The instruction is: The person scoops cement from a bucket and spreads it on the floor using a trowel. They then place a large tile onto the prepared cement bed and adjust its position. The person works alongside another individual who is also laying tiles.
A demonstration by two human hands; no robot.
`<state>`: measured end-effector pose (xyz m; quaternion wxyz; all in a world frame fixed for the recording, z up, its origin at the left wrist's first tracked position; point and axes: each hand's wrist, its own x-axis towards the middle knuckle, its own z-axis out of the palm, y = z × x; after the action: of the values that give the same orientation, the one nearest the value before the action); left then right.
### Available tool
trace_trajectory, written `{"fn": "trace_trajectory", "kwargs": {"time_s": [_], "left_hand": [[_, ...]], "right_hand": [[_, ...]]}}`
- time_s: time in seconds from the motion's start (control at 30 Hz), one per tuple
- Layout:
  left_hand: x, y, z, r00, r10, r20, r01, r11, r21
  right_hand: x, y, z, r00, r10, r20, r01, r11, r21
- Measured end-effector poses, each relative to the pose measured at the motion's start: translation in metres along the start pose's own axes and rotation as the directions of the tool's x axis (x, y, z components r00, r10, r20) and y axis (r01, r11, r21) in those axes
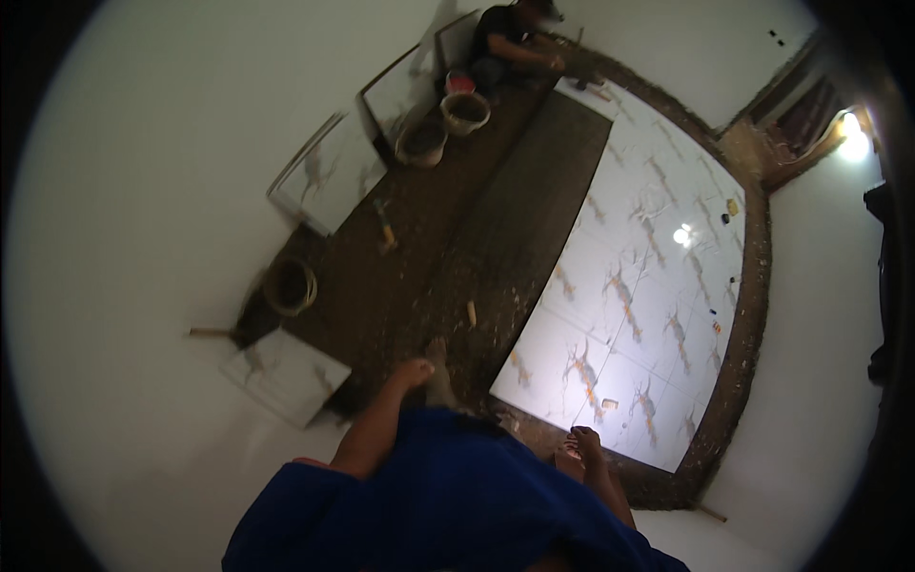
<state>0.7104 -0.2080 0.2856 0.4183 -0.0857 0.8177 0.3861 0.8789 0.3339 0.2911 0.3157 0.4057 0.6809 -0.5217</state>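
Note:
My left hand (416, 371) hangs by my bare foot (437, 353), above the brown, bare floor. Its fingers are curled in, and nothing shows in them. Low on the right, my right hand (586, 443) is beside the near edge of the white, veined floor tiles (658, 286). Its fingers are also curled; whether they hold anything small is hidden. A small pale piece (609, 404) lies on the tile just beyond this hand. On the bare floor ahead of my foot is a short, light-coloured stick-like piece (471, 313).
A hammer-like tool with a yellow handle (385, 229) lies left of centre. Buckets (290, 286) stand near the left wall, with loose tiles (329, 176) leaning there. Flat grey-brown bedding (534, 181) borders the laid tiles. Another person (505, 48) crouches at the far end.

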Motion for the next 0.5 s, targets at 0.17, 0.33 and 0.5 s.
{"fn": "trace_trajectory", "kwargs": {"time_s": [0.17, 0.33, 0.5], "left_hand": [[0.028, 0.011, -0.094, 0.997, 0.069, 0.034, -0.073, 0.986, 0.153], [0.017, 0.013, -0.205, 0.973, 0.067, -0.219, -0.079, 0.996, -0.047], [0.005, -0.037, -0.251, 0.809, -0.273, -0.520, -0.007, 0.881, -0.473]], "right_hand": [[0.023, -0.115, 0.050, 0.969, -0.102, -0.227, 0.098, 0.995, -0.027], [0.013, -0.211, 0.087, 0.947, -0.222, 0.233, 0.160, 0.953, 0.258], [0.036, -0.259, 0.146, 0.979, -0.007, 0.204, -0.010, 0.997, 0.083]]}}
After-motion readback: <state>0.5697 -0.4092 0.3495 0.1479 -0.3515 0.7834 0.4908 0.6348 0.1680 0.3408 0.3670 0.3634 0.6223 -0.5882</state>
